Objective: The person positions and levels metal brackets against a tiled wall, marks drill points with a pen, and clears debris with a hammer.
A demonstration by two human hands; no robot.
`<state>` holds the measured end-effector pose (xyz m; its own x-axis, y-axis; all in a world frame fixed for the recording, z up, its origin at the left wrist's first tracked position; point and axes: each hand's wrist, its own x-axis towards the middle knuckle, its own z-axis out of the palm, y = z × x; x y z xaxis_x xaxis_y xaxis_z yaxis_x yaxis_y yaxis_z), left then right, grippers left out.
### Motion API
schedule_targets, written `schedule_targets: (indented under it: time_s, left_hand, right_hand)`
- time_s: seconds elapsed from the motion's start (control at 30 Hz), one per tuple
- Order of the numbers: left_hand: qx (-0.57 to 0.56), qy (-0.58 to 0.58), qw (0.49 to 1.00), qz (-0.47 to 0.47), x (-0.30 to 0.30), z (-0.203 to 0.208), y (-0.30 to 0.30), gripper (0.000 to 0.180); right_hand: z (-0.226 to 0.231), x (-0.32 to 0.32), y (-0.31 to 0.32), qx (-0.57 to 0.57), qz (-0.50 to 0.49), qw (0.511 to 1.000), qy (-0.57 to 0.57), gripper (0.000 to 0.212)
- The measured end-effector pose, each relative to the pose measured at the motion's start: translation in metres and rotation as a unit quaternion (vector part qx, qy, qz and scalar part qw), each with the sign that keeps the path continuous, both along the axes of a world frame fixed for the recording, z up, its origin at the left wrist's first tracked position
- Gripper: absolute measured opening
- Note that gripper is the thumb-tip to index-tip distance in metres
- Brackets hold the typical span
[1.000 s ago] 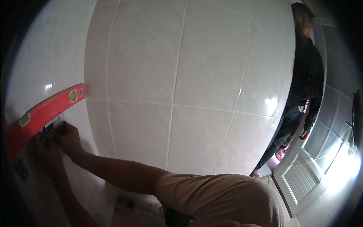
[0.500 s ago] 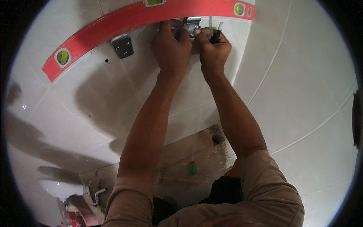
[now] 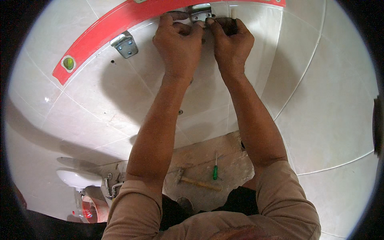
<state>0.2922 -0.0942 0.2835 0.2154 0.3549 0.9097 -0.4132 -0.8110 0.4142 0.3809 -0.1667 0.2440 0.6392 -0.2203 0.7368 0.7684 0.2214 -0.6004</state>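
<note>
At the top, a shiny metal bracket [image 3: 201, 13] with screw holes lies against the tiled wall, just under a long red spirit level [image 3: 116, 29]. My left hand [image 3: 178, 50] is closed at the bracket's left side, thumb against its lower edge and fingers curled. From the right, my right hand [image 3: 233, 50] pinches close to the bracket's lower right corner. A slim pen with a pale end [image 3: 234, 13] sticks up out of that hand; its tip is hidden by the fingers. Further left, a second metal bracket [image 3: 125, 45] sits on the wall beneath the level.
Small holes [image 3: 113, 61] dot the wall tiles. On the dusty floor lie a green-handled screwdriver [image 3: 215, 172] and a wooden-handled hammer [image 3: 200, 184]. At lower left are a white basin [image 3: 79, 178], a metal pipe fitting [image 3: 108, 185] and a bucket [image 3: 103, 208] beside a plastic bottle [image 3: 86, 212].
The whole view has shifted, so the level and brackets appear higher in the picture. My right hand's fingertips have come closer to my left thumb, at the bracket's lower edge.
</note>
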Motion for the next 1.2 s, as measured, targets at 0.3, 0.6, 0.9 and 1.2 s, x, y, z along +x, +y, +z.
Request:
schedule_targets:
  time_s: [0.3,0.6,0.9,1.2]
  left_hand:
    - [-0.058,0.029,0.998,-0.023,-0.006,0.004,-0.004,0.030]
    - [-0.129,0.048,0.988,-0.070,-0.007,0.006,-0.016,0.024]
    - [-0.048,-0.015,0.999,0.001,0.017,-0.009,0.013,0.028]
    - [-0.025,0.007,0.999,0.022,0.012,-0.008,0.011,0.028]
  right_hand:
    - [-0.003,-0.004,-0.009,-0.034,-0.004,0.999,0.024,0.028]
    - [-0.028,-0.026,-0.051,0.074,0.016,0.997,-0.004,0.041]
    - [-0.025,-0.032,-0.050,0.085,0.104,0.989,-0.069,0.016]
    - [-0.028,-0.043,-0.052,0.038,0.023,0.998,-0.040,0.017]
